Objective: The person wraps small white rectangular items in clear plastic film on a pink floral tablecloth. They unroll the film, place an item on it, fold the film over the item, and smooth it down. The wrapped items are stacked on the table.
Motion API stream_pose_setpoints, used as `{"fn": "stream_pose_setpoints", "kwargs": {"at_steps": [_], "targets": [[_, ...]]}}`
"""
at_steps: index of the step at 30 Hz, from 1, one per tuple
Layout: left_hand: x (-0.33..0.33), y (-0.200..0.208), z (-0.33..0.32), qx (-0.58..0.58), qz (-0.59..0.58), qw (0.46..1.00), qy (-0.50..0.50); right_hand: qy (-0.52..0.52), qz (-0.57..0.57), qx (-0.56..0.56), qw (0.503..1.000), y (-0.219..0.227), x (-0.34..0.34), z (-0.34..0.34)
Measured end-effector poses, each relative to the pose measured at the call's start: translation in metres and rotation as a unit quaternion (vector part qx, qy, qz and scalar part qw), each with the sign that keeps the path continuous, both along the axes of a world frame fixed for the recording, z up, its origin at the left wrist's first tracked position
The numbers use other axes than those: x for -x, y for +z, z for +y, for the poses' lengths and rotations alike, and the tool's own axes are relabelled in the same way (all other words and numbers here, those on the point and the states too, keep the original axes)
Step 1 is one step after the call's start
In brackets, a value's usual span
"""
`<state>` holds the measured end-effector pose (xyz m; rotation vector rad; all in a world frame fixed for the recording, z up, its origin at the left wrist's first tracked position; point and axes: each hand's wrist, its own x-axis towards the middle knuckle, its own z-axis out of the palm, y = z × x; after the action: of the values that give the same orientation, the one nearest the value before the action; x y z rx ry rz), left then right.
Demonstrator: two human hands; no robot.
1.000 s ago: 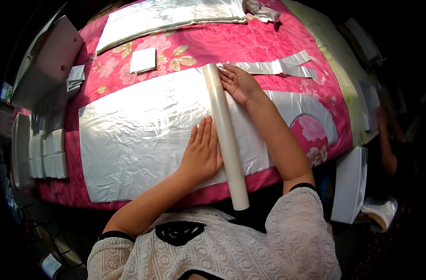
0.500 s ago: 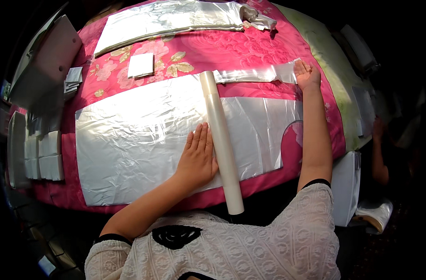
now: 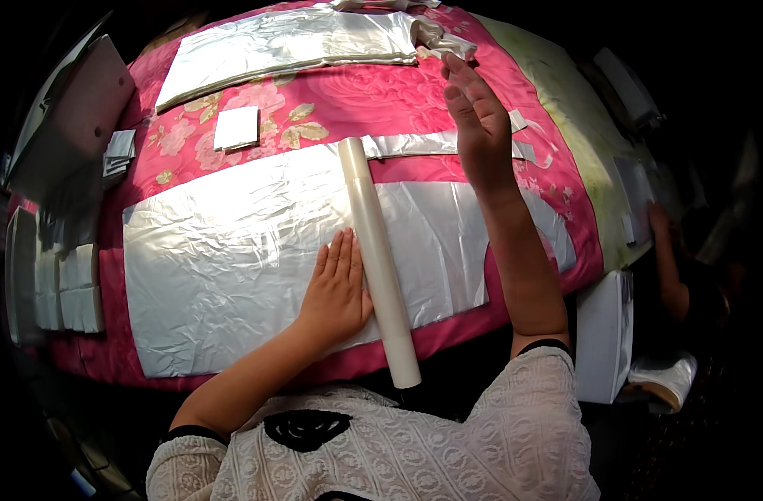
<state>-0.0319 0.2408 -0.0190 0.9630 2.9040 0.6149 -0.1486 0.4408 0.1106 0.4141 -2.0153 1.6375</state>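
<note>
A pile of silvery-white plastic bags (image 3: 214, 275) lies flat and slightly creased in front of me. Across it rests a long pale tube (image 3: 381, 275), its near end jutting past the table edge. My left hand (image 3: 339, 288) is pressed flat on the plastic against the tube's left side, fingers stretched out. Raised above the bags' far strip (image 3: 415, 146), my right hand (image 3: 484, 134) has its fingers extended and grips nothing; the wrist and forearm hide part of the bags' right end. The strip's tip lies loose on the cloth beyond the wrist.
A second stack of silvery bags (image 3: 289, 48) lies at the back of the pink floral cloth (image 3: 356, 92). Nearer is a small white packet (image 3: 236, 129). White packs (image 3: 81, 288) stand at left. A white box (image 3: 605, 338) and another person's hand (image 3: 659, 219) are at right.
My right hand has let go of the far strip's end and moved up and left, above the table. My left hand stays flat beside the tube. The view has shifted slightly.
</note>
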Motion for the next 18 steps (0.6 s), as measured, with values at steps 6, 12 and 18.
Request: {"fn": "stream_pose_setpoints", "kwargs": {"at_steps": [6,12,18], "targets": [[0.001,-0.026,-0.005,0.017,0.177,0.984,0.012,0.304,0.024,-0.231,0.924,-0.08,-0.064,-0.222],[0.006,-0.035,0.012,0.007,0.076,0.997,0.008,0.415,-0.168,-0.277,0.85,-0.107,-0.087,-0.347],[0.006,-0.032,0.009,0.044,0.094,0.995,-0.001,0.485,-0.056,-0.257,0.834,-0.067,-0.116,-0.351]]}}
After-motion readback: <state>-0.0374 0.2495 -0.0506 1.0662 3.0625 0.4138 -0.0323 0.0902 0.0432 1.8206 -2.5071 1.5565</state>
